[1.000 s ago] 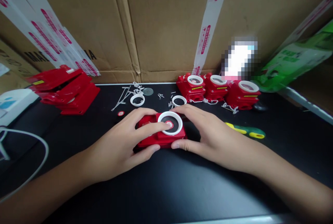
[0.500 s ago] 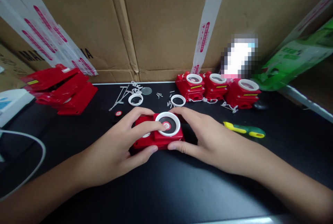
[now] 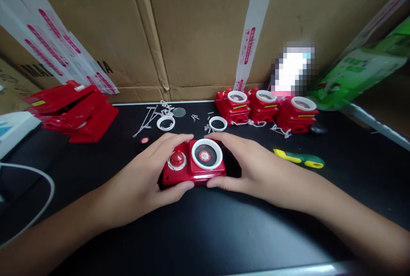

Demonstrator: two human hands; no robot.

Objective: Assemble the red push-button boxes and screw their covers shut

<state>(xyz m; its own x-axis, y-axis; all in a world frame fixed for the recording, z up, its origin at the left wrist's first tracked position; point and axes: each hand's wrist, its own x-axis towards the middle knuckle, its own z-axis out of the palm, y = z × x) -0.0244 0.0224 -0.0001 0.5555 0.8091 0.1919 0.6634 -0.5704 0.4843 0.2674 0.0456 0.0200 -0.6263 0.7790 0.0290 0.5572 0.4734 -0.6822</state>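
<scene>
Two-sided hold here: left hand (image 3: 144, 173) closed round the left end of the red housing (image 3: 189, 171), right hand (image 3: 256, 162) round the right, both thumbs braced along its front edge, mid-frame. I'd keep that grip even and the box flat on the counter (image 3: 198, 229) so nothing skews. Looks like glossy moulded plastic, white ring (image 3: 207, 168) round a dull black disc (image 3: 197, 153), smooth red dome (image 3: 177, 158) beside it.
</scene>
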